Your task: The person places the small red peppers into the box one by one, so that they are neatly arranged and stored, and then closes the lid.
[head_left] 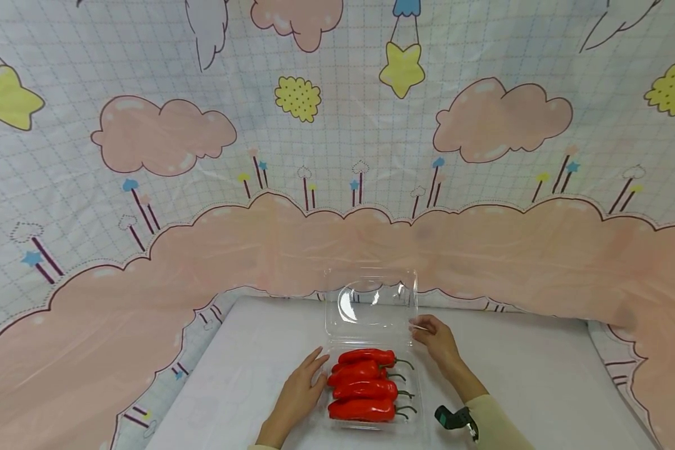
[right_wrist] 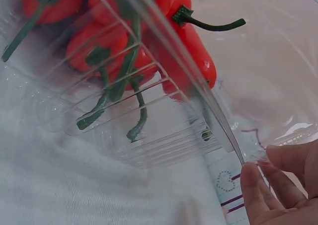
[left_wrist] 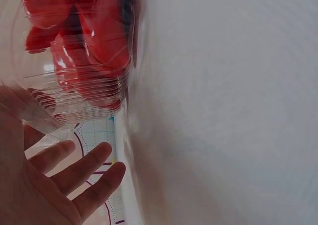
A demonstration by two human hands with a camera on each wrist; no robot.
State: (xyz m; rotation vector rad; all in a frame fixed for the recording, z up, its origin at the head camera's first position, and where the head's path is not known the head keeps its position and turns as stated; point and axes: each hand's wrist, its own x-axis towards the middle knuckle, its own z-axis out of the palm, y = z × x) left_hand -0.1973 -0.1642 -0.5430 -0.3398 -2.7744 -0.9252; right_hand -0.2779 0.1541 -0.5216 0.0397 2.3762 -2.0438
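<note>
A clear plastic clamshell box (head_left: 419,400) lies with its lid (head_left: 390,312) raised at the far side. Several red peppers (head_left: 365,390) with green stems fill it, stacked side by side, stems pointing right. My left hand (head_left: 300,390) is at the box's left side, its fingers extended and spread near the ribbed corner in the left wrist view. At the right edge of the lid, my right hand (head_left: 439,345) pinches the thin plastic between thumb and fingers. The right wrist view has green stems (right_wrist: 213,26) close up, some behind the ribbed plastic wall.
The box rests on a white tabletop (head_left: 529,375). Behind and around the table hangs a cloth (head_left: 337,244) printed with clouds and stars. A black device (head_left: 452,417) is strapped at the right wrist.
</note>
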